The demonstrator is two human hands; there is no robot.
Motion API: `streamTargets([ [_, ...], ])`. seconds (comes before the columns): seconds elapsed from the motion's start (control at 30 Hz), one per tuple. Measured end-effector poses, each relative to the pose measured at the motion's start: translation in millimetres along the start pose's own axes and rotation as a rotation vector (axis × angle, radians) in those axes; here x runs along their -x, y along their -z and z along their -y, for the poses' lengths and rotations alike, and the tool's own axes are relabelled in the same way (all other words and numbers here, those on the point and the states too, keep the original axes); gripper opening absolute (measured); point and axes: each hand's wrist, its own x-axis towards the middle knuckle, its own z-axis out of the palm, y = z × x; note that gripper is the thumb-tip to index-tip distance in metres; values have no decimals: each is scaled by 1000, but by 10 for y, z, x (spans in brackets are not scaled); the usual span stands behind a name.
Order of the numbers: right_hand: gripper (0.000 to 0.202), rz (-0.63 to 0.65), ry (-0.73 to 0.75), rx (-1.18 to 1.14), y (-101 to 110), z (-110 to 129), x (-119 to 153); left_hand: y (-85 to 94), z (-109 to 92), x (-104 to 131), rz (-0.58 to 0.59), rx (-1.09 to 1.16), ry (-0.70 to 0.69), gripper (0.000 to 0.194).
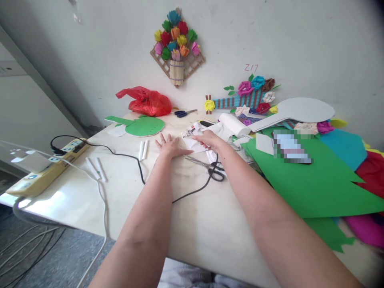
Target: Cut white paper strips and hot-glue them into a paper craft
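Observation:
My left hand (171, 147) lies flat on the table with its fingers spread. Its thumb reaches to the edge of a white sheet (196, 147). Over that sheet my right hand (210, 140) is closed, index finger stretched to the left, the other fingers curled; what they hold is hidden. Just below the right hand lie black-handled scissors (212, 167), blades pointing left. A black cord (192, 194) crosses the scissor handles and ends out of sight near the right wrist. Crumpled printed packaging (192, 130) sits beyond the fingertips.
A green guitar-shaped cutout (145, 126), red plastic bag (150, 102) and second scissors (185, 113) are behind. White sticks (143, 150) lie left, near a power strip (45, 172). To the right are a white paper roll (235, 125), a grey-white cutout (304, 110), green sheets (312, 188) and a phone (291, 147).

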Motion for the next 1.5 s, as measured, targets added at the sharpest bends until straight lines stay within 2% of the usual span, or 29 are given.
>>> streamTargets([
  [0.27, 37, 5, -32, -22, -34, 20, -5, -7, 8, -5, -5, -6, -7, 104],
  [0.5, 38, -61, -27, -18, -87, 20, -104, 5, 2, 14, -3, 0, -9, 106],
  [0.63, 37, -91, 27, -74, -42, 1, -108, 14, -8, 24, 2, -4, -2, 105],
  [0.83, 26, -3, 103, -111, 98, -14, -11, 22, -9, 27, 7, 7, -5, 107],
  [1.13, 28, 37, -19, 37, 165, 101, 172, 65, -28, 40, 42, 11, -9, 105],
  [1.5, 26, 41, -25, 49, 149, 101, 165, 47, -13, -3, 65, 17, -17, 107],
])
